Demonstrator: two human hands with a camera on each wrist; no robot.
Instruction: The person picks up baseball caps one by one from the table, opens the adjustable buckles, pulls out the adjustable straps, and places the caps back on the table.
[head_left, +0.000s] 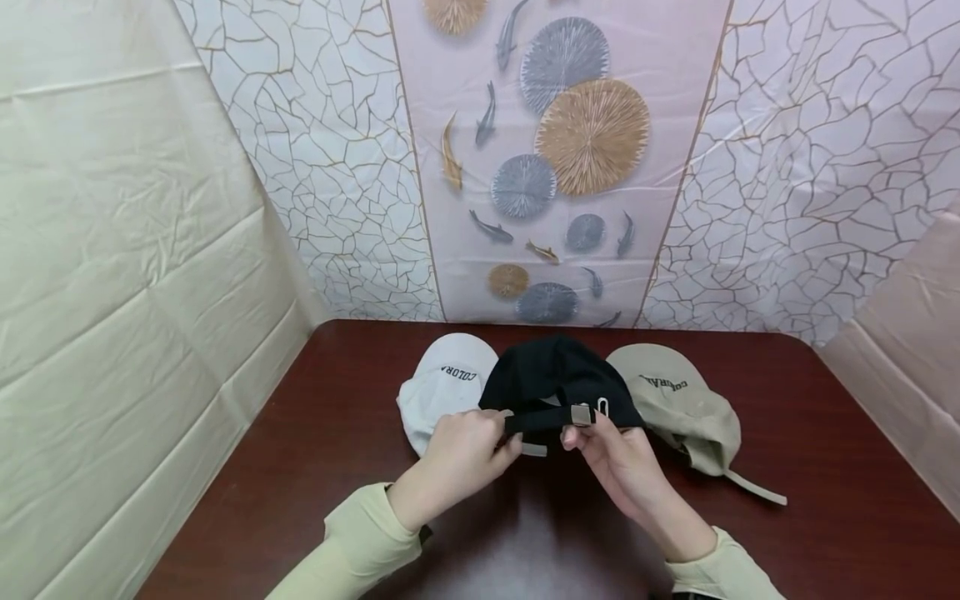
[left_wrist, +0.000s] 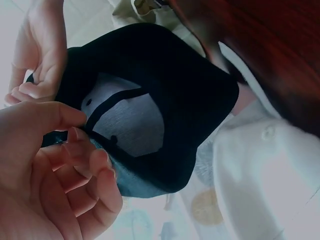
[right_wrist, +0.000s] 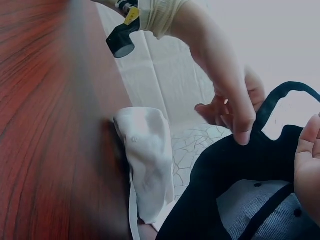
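Note:
A black baseball cap (head_left: 558, 371) is held up between both hands, with its back strap (head_left: 543, 418) toward the person. My left hand (head_left: 461, 450) pinches the cap where the strap's left end meets it. At the other side my right hand (head_left: 622, 467) holds the strap between thumb and fingers, close to the metal buckle (head_left: 581, 415). Looking into the cap, the left wrist view shows a grey lining (left_wrist: 132, 125) crossed by a dark seam tape. The right wrist view shows the strap (right_wrist: 277, 97) arching over the back opening.
Left of the black cap lies a white cap (head_left: 453, 379) with dark lettering. A beige cap (head_left: 671, 392) lies to the right, its loose strap (head_left: 757, 487) trailing on the dark red wooden table (head_left: 825, 442). Patterned cloth (head_left: 352, 167) hangs behind the table.

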